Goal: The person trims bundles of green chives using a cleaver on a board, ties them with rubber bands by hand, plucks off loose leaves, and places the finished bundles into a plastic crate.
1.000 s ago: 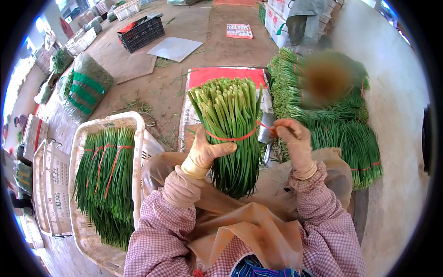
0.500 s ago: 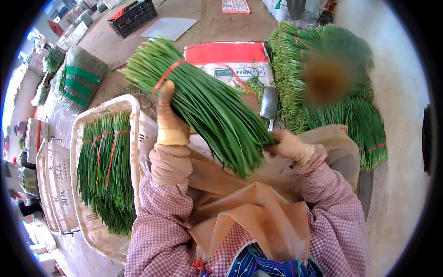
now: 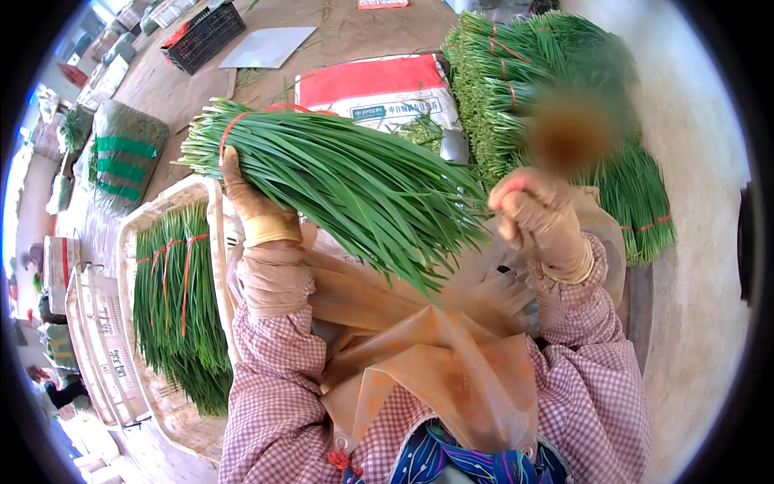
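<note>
The fingers of our left hand (image 3: 260, 202) are clamped on a bundle of garlic chives (image 3: 347, 181), the thumb pressed against its near side just beside the red tie (image 3: 226, 135); the other fingers are mostly hidden. The fingers of our right hand (image 3: 538, 211) are curled together near the leaf tips, and we cannot tell whether they pinch anything. We hold the bundle slantwise on the near side of the printed sack (image 3: 367, 77), hiding part of it — pale cut ends out past the sack's left edge, leaf tips toward its right. Nearer us than the sack, a brownish apron (image 3: 435, 363) covers our lap. On the sack lie green trimmings (image 3: 421, 131), with a metal tool (image 3: 455, 146) at its right edge. Right of the sack we see stacked bundles (image 3: 490, 85) — a brown blur covers some. Left of the sack stands a white plastic crate (image 3: 214, 202) with tied bundles (image 3: 179, 282) in it, and farther left a stuffed bag (image 3: 121, 153) with green bands. Beyond the sack, leftward, are a grey board (image 3: 268, 48) and a black crate (image 3: 205, 40).
</note>
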Demonstrator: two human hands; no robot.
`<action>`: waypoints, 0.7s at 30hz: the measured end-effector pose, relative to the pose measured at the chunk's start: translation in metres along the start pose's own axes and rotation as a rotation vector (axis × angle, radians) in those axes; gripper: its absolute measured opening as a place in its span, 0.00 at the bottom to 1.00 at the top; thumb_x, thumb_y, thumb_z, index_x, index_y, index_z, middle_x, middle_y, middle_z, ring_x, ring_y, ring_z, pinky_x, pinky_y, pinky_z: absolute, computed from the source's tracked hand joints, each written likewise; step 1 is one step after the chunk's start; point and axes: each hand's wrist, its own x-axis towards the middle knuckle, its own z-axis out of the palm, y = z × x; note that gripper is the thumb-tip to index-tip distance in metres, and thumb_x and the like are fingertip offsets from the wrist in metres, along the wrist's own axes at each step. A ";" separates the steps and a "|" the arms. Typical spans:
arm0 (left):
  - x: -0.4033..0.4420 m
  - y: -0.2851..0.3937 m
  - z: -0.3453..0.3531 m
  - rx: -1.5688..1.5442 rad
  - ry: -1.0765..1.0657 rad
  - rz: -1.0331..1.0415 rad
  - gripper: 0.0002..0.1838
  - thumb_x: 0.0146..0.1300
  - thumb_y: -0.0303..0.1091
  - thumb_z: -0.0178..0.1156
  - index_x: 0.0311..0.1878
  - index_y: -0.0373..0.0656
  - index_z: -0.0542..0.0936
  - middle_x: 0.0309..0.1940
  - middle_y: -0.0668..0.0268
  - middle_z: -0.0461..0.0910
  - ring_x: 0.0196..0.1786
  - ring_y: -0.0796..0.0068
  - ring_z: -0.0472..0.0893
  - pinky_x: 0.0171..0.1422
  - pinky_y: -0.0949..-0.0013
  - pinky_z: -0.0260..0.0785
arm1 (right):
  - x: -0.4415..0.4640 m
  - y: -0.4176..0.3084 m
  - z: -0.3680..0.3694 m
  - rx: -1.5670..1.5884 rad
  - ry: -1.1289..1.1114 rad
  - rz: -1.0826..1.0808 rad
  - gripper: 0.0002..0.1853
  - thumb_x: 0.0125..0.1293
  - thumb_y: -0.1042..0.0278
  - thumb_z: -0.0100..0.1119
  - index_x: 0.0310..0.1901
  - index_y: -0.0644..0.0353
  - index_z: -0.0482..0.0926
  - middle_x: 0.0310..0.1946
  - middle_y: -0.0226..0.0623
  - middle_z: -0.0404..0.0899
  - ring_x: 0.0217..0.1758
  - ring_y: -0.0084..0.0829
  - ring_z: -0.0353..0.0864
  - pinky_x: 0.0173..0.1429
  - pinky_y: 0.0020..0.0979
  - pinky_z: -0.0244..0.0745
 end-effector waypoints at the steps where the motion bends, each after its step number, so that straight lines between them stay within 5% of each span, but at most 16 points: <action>1: 0.001 0.000 0.000 -0.010 -0.007 -0.010 0.32 0.58 0.54 0.62 0.60 0.42 0.74 0.54 0.56 0.80 0.53 0.54 0.80 0.60 0.50 0.75 | -0.002 -0.002 0.008 -0.020 -0.051 0.010 0.07 0.68 0.67 0.61 0.39 0.63 0.80 0.23 0.27 0.76 0.21 0.16 0.69 0.23 0.18 0.63; 3: 0.002 0.000 0.001 0.007 0.021 0.002 0.32 0.57 0.54 0.62 0.60 0.42 0.75 0.53 0.55 0.80 0.53 0.54 0.80 0.59 0.50 0.75 | 0.001 0.000 0.021 -0.041 -0.103 0.022 0.07 0.67 0.67 0.63 0.38 0.63 0.80 0.24 0.27 0.77 0.22 0.15 0.70 0.24 0.18 0.64; 5: 0.003 0.000 -0.001 -0.001 0.012 0.003 0.32 0.58 0.54 0.62 0.60 0.41 0.75 0.53 0.55 0.80 0.53 0.54 0.81 0.59 0.50 0.75 | 0.007 0.004 0.031 -0.310 -0.017 -0.305 0.08 0.67 0.66 0.64 0.40 0.62 0.80 0.26 0.24 0.76 0.25 0.15 0.71 0.28 0.19 0.67; 7: 0.002 0.000 -0.001 -0.004 -0.004 0.010 0.32 0.58 0.53 0.62 0.60 0.41 0.74 0.53 0.55 0.80 0.53 0.54 0.81 0.59 0.50 0.75 | 0.012 -0.001 0.036 -0.417 -0.022 -0.348 0.11 0.67 0.62 0.63 0.42 0.60 0.79 0.27 0.26 0.79 0.25 0.20 0.77 0.29 0.24 0.72; 10: -0.001 0.000 0.004 -0.002 0.001 0.019 0.32 0.59 0.52 0.62 0.60 0.41 0.74 0.53 0.55 0.79 0.53 0.54 0.80 0.60 0.50 0.75 | 0.026 0.005 0.045 -1.134 -0.001 -0.771 0.12 0.65 0.58 0.61 0.43 0.56 0.78 0.29 0.36 0.82 0.29 0.37 0.82 0.31 0.33 0.77; 13: 0.006 -0.002 0.000 -0.004 0.026 0.016 0.31 0.59 0.54 0.61 0.59 0.42 0.76 0.51 0.57 0.81 0.50 0.55 0.83 0.56 0.51 0.78 | 0.037 0.019 0.052 -1.244 -0.027 -0.669 0.10 0.65 0.60 0.61 0.42 0.55 0.79 0.29 0.34 0.83 0.30 0.36 0.83 0.32 0.33 0.78; 17: 0.006 -0.001 -0.004 0.019 0.007 0.044 0.31 0.60 0.52 0.60 0.61 0.41 0.74 0.54 0.56 0.79 0.54 0.55 0.80 0.60 0.50 0.75 | 0.052 0.042 0.055 -0.463 0.084 -0.897 0.07 0.67 0.69 0.61 0.44 0.60 0.80 0.26 0.34 0.82 0.27 0.29 0.81 0.30 0.28 0.76; 21: 0.009 -0.002 -0.005 0.024 0.015 0.028 0.32 0.59 0.54 0.60 0.61 0.41 0.74 0.54 0.55 0.79 0.54 0.54 0.80 0.60 0.49 0.75 | 0.023 0.010 0.027 -0.195 0.291 -0.570 0.06 0.71 0.72 0.56 0.43 0.62 0.80 0.26 0.29 0.80 0.27 0.16 0.77 0.31 0.22 0.74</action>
